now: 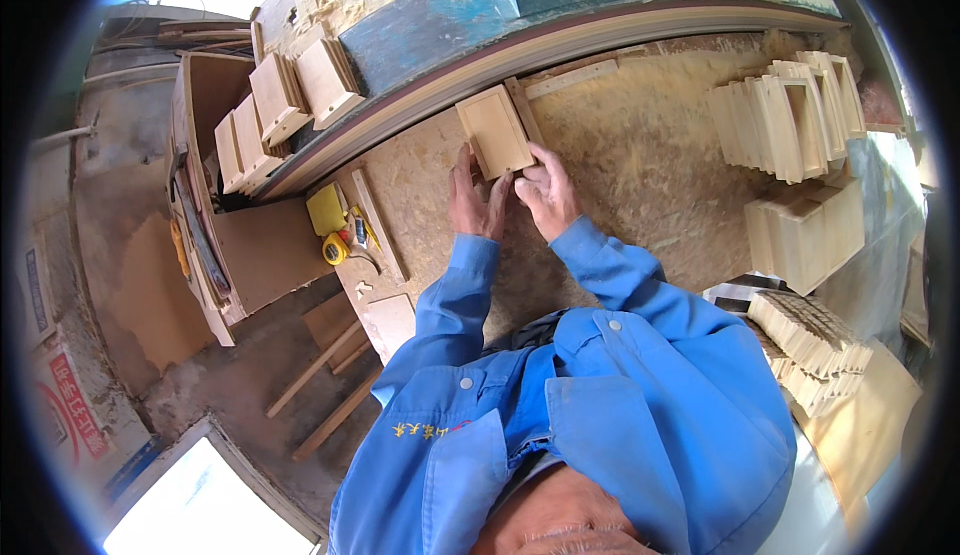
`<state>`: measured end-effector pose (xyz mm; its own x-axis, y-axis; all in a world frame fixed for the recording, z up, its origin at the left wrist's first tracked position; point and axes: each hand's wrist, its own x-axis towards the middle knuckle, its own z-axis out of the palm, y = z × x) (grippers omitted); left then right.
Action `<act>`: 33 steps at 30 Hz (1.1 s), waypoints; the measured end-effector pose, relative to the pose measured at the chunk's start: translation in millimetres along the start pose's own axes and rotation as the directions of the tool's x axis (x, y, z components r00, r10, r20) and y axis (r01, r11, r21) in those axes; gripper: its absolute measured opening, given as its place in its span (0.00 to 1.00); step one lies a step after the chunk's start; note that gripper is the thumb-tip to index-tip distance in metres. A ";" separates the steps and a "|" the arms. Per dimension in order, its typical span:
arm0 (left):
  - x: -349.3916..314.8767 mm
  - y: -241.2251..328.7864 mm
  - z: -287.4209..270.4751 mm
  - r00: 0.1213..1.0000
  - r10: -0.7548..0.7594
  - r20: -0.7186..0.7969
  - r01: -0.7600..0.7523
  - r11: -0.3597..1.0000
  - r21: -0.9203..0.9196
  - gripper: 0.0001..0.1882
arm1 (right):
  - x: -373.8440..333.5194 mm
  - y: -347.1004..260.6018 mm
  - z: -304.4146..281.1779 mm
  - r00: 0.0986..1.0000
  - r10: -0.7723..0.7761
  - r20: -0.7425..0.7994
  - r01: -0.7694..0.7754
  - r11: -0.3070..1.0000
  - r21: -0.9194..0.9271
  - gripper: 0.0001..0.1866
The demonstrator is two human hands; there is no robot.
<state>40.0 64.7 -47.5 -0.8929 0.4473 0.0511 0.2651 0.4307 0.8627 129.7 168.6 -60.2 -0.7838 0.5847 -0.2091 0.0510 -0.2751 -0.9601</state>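
Both my hands grip a small pale wooden panel (497,135) with a raised rim and a recessed middle, lying over the brown worktable (630,145). My left hand (476,197) has its fingers along the panel's left side and its thumb by the near edge. At the near right corner, my right hand (550,193) is closed on the panel, thumb beside the near edge. The panel's far end lies close to a long wooden rail (425,107), and a narrow wooden strip (522,113) sits against its right side. Whether the panel touches the rail, I cannot tell.
Several wooden frames (790,120) stand stacked at the right, above pale wooden blocks (805,230). More panels (328,83) pile up at the far left. A yellow tape measure (335,249) and a wooden strip (379,225) lie left. Blue machinery (430,20) borders the far side.
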 end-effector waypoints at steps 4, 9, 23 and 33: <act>18.9 -0.9 10.0 0.994 -0.108 0.001 0.108 0.994 -0.016 0.40 | 16.4 5.2 5.9 0.998 -0.021 -0.061 0.030 0.988 0.152 0.33; 24.5 -2.6 12.9 0.994 -0.109 0.008 0.109 0.984 -0.141 0.38 | 21.4 3.8 -3.3 0.997 0.068 0.025 -0.072 0.967 0.246 0.28; 37.7 -7.4 -14.0 0.987 -0.089 0.134 0.084 0.996 0.040 0.32 | 104.1 0.8 47.3 0.689 -0.412 -0.596 0.354 0.909 -0.219 0.11; 41.4 0.2 -10.2 0.989 -0.120 0.081 0.120 0.993 0.011 0.31 | 105.6 -3.4 62.9 0.685 -0.327 -0.651 0.310 0.939 -0.146 0.11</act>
<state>-0.6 75.3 -40.1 -0.8859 0.4544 -0.0938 0.1603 0.4894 0.8572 7.9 183.2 -67.4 -0.1505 0.9874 0.0499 -0.1050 0.0342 -0.9939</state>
